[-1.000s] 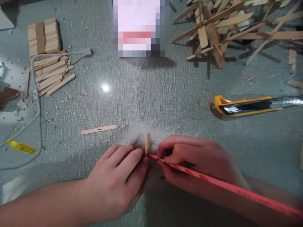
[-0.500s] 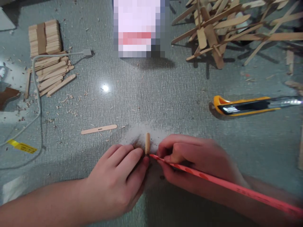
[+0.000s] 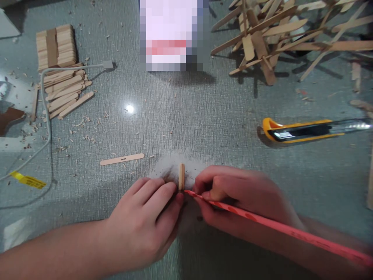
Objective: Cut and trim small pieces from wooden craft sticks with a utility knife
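Note:
A small wooden stick piece (image 3: 182, 176) stands out between my two hands at the front middle. Its lower end is pinched by the fingertips of my left hand (image 3: 148, 217), which is closed around it. My right hand (image 3: 236, 198) is closed on a long red pencil (image 3: 262, 220) with darker red spots. The pencil's tip touches or nearly touches the base of the stick piece; my fingertips partly hide that spot. Left of them, a flat wooden stick (image 3: 122, 159) with a small dark mark lies on the table.
A yellow and black cutter (image 3: 303, 130) lies at the right. Behind it is a tangle of joined sticks (image 3: 262, 42). Bundled sticks (image 3: 56, 46), loose sticks (image 3: 65, 95) and a white cable (image 3: 48, 116) lie at the left, with wood shavings. A blurred bright object (image 3: 167, 31) is at the back.

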{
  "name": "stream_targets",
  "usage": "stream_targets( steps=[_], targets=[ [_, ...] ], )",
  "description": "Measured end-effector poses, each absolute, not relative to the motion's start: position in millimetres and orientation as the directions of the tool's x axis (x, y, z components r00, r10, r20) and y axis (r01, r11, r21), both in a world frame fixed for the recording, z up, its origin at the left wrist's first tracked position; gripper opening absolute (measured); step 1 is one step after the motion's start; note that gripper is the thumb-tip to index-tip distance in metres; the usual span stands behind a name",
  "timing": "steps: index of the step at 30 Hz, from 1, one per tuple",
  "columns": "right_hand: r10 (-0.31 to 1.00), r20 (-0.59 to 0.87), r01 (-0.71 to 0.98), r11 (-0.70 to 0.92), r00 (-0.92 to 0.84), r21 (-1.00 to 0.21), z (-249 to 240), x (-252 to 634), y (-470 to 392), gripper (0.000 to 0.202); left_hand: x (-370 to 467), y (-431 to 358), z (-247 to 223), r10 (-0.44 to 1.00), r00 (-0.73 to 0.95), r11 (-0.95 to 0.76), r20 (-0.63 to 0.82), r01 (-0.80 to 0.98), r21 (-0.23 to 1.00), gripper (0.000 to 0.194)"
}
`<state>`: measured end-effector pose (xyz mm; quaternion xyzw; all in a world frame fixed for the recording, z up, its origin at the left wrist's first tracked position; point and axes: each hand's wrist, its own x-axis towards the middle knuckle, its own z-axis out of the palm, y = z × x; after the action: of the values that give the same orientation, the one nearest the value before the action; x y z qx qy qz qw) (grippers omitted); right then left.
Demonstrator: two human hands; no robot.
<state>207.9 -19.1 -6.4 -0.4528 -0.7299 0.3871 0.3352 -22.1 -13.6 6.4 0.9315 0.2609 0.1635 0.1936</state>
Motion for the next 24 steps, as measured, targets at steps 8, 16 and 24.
stream_targets(
  steps=[8, 16, 24],
  targets=[
    [0.929, 0.129, 0.419, 0.276, -0.347, -0.865, -8.4, 207.5, -21.4, 0.02, -23.8, -14.3, 4.5, 0.549, 0.814, -0.786, 0.188, 0.427, 0.447, 0.031],
    [0.91, 0.157, 0.406, 0.318, -0.383, -0.857, -8.5, 208.8, -18.3, 0.023, -21.6, -13.1, 5.2, 0.552, 0.809, -0.787, 0.202, 0.425, 0.447, 0.029],
    [0.9, 0.29, 0.42, 0.412, -0.325, -0.809, -12.1, 213.9, -23.3, 0.014, -21.6, -11.0, 3.9, 0.54, 0.802, -0.817, 0.254, 0.427, 0.388, 0.025]
  ],
)
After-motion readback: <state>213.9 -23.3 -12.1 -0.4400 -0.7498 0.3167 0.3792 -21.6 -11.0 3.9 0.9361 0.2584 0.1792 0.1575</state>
